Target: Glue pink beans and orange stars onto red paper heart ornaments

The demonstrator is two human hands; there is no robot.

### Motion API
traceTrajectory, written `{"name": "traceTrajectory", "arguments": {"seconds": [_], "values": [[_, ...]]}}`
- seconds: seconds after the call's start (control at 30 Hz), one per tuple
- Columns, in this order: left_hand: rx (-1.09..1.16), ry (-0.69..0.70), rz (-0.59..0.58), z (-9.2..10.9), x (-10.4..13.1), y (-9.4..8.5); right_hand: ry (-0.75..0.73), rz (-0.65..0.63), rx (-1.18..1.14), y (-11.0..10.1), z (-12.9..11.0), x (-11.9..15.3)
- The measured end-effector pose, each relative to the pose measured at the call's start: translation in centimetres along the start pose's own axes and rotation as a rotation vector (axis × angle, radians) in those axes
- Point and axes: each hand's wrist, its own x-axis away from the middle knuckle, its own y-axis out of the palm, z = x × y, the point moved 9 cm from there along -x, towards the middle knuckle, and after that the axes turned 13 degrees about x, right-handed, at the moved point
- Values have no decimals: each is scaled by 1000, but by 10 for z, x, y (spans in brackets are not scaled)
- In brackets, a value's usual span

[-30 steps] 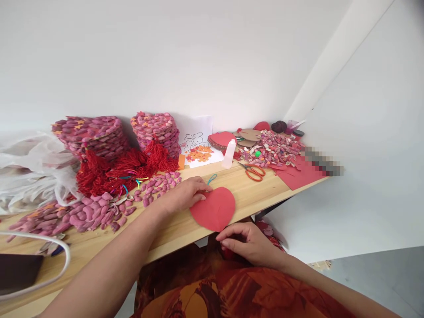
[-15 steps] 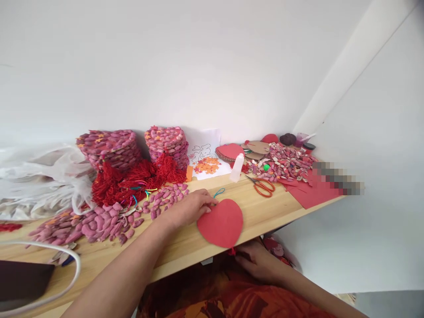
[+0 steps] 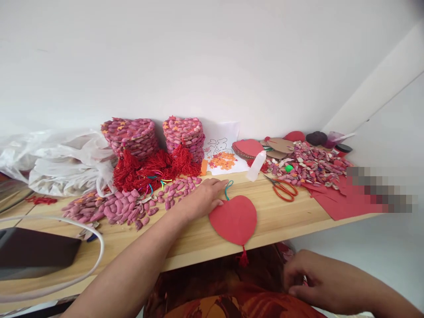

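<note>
A red heart-shaped card [image 3: 234, 219] lies flat on the wooden table near its front edge. A teal cord loop [image 3: 228, 191] rises from its top notch, and a red tassel [image 3: 243, 257] hangs from its tip over the edge. My left hand [image 3: 206, 196] grips the heart's upper left rim, thumb on the card and forefinger close to the loop. Off the table, over my lap at the right, is my right hand [image 3: 306, 274] with its fingers curled in. Whatever they may hold is hidden.
Pink-dyed peanuts [image 3: 119, 207] lie left of my arm, before red tassels [image 3: 149, 170] and peanut-covered stacks [image 3: 132, 137]. Orange-handled scissors [image 3: 283, 190], a white squeeze bottle [image 3: 256, 167] and a peanut shell pile [image 3: 318, 165] sit right. A white cable [image 3: 102, 245] loops at left.
My right hand has let go of the tassel and moved right, away from the heart. The tassel now hangs in sight. My left hand stays at the heart's rim; the view has shifted.
</note>
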Motion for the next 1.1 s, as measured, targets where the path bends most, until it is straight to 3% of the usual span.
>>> {"name": "traceTrajectory", "arguments": {"seconds": [0.07, 0.1, 0.23, 0.33, 0.47, 0.57, 0.67, 0.83, 1.0, 1.1], "values": [[-14, -3, 41, -2, -1, -4, 17, -198, -127, -4, -9, -4], [-13, -6, 69, -3, -1, -7, 51, -173, -168, -13, -9, -10], [69, 35, 176, 11, 0, -21, 64, 280, -43, -63, -9, -47], [203, 127, 44, 40, 3, -9, -148, 495, 105, -77, -28, -76], [342, 274, -249, 79, 15, 27, -357, 472, 163, -68, -46, -117], [293, 285, -344, 80, 18, 48, -448, 446, 200, -62, -51, -139], [250, 266, -364, 71, 17, 56, -480, 459, 239, -60, -49, -154], [205, 269, -343, 67, 15, 52, -484, 528, 299, -58, -42, -165], [194, 304, -341, 69, 12, 51, -487, 598, 299, -61, -38, -162], [175, 322, -331, 70, 12, 53, -490, 700, 278, -73, -40, -152]]}}
